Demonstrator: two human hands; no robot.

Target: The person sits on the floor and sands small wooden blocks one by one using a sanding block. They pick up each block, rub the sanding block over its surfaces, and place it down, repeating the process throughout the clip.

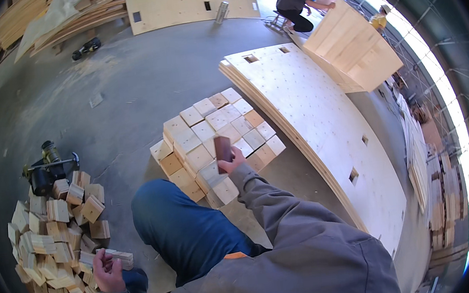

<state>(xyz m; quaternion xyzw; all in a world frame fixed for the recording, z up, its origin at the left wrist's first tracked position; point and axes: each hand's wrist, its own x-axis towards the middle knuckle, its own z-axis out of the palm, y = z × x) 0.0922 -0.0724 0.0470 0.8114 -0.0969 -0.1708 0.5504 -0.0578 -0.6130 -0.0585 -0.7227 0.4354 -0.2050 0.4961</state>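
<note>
My right hand (235,161) is closed round a dark reddish-brown rectangular block (223,149), held on or just over a stack of pale wooden blocks (203,130). The stack's blocks sit side by side in close rows, their top faces showing. Low on the left, my left hand (108,274) has its fingers loosely bent and apart. A pale wooden block (121,258) lies right behind those fingers; no grip on it is visible. Beside that hand rises a loose heap of wooden blocks (44,243), jumbled at many angles.
Large plywood panels with square cutouts (323,120) lie stacked to the right. A black-and-green power tool (48,169) stands by the heap; another tool (86,48) rests farther off. A metal cylinder (221,12) stands near a far panel (173,1). A co-worker (297,5) crouches by a plywood box (353,48).
</note>
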